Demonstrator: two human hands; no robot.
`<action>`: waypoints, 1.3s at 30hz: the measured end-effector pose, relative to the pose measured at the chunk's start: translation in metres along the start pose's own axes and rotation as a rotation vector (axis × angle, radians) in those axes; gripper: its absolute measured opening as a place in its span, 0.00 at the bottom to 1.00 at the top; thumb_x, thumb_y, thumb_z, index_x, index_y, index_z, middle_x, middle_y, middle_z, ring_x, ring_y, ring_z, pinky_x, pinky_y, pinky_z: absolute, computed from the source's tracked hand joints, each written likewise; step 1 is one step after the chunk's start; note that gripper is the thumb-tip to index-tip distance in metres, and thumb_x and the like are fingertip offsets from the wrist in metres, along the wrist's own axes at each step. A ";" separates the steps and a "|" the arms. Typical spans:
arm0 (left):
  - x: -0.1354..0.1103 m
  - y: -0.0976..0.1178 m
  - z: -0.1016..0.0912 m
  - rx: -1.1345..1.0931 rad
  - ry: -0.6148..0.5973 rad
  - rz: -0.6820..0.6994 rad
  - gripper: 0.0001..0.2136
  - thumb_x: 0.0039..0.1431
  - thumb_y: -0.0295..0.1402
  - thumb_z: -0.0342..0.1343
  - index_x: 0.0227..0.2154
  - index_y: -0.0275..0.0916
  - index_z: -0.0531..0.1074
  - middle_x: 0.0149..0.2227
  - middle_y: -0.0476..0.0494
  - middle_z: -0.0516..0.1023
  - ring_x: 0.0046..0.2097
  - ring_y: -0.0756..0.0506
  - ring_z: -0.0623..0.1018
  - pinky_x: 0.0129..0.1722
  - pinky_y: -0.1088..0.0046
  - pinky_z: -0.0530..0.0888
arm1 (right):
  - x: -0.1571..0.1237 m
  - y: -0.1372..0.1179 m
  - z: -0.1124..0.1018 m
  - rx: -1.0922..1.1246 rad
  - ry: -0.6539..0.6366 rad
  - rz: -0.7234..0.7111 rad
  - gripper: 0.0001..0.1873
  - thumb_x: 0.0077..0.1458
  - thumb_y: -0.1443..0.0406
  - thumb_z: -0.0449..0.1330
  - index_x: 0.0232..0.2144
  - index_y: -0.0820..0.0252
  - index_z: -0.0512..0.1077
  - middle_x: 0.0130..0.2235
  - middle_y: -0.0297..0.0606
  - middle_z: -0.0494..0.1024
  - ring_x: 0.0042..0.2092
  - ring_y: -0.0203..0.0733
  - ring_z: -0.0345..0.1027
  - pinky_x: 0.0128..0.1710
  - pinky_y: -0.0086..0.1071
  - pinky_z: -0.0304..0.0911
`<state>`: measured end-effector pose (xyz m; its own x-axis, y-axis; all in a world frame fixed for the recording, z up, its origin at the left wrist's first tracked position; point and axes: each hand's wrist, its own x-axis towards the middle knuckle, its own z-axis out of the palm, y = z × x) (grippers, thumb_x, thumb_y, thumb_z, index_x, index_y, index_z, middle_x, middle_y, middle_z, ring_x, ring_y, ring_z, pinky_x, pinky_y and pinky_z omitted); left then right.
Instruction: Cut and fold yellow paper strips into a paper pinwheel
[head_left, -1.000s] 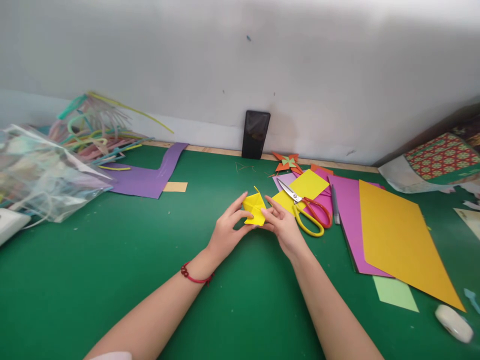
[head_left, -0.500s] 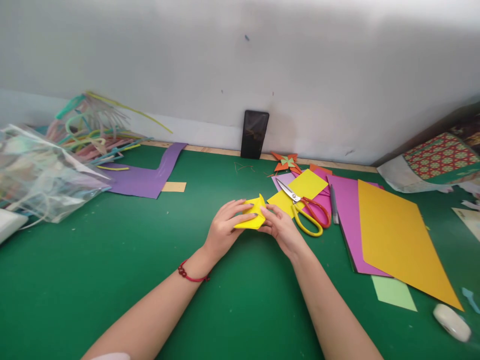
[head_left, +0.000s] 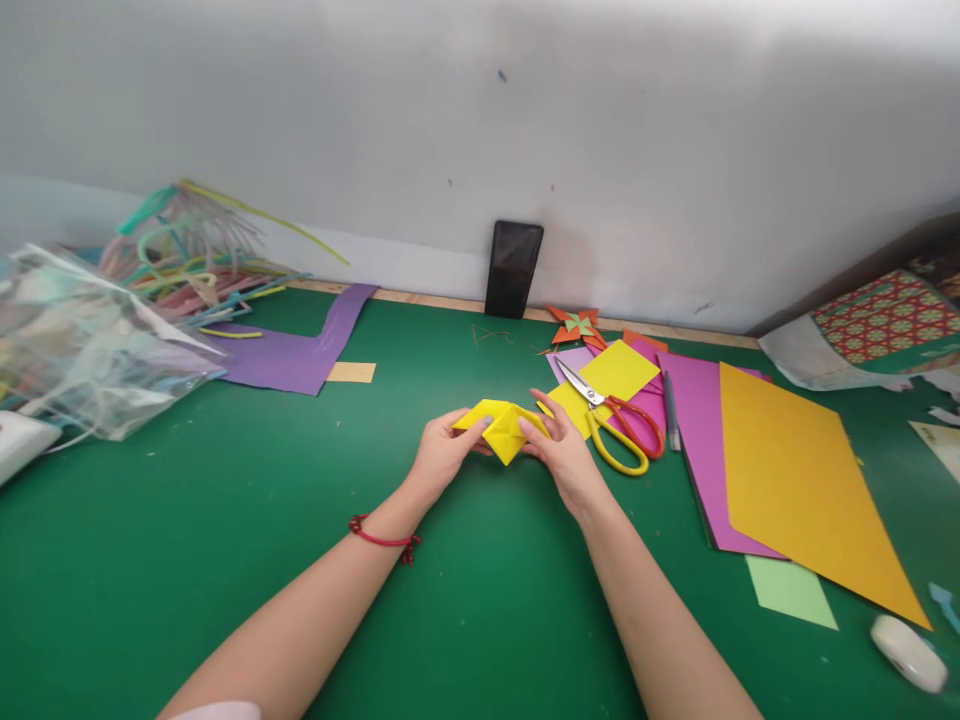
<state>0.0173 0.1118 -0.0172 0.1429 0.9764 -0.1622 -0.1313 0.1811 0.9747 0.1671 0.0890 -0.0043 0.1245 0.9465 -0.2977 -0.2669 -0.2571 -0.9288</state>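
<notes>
A folded yellow paper [head_left: 505, 432] is held between both hands above the green table, a pointed flap facing toward me. My left hand [head_left: 444, 450] pinches its left side, thumb on top and fingers beneath. On the other side, my right hand [head_left: 564, 450] grips the paper with its thumb on the front, the index finger lifted behind. Just right of that hand, scissors [head_left: 611, 412] with one red and one yellow handle lie partly over yellow paper squares [head_left: 619, 370].
A black phone [head_left: 514, 268] leans against the wall. An orange and green paper pinwheel shape [head_left: 576, 325] lies beside it. Magenta sheets [head_left: 694, 450], an orange-yellow sheet [head_left: 802, 480] and a grey pen [head_left: 671, 410] sit right. A plastic bag [head_left: 112, 350] and purple paper [head_left: 289, 360] are left.
The yellow paper has been turned and spread wider, its point now facing me. My left fingers have moved from over its top to underneath, with the thumb on top.
</notes>
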 end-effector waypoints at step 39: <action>-0.016 -0.002 0.000 0.926 0.035 1.067 0.04 0.56 0.32 0.55 0.35 0.41 0.69 0.47 0.41 0.75 0.52 0.44 0.72 0.52 0.59 0.69 | -0.007 -0.004 0.007 0.279 -0.214 0.083 0.16 0.41 0.59 0.66 0.32 0.56 0.67 0.33 0.34 0.78 0.36 0.41 0.73 0.36 0.34 0.67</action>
<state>0.0153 0.0956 -0.0160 0.3594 0.5978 0.7165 0.5248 -0.7644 0.3745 0.1602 0.0849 0.0029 -0.1039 0.9516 -0.2892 -0.5221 -0.2997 -0.7985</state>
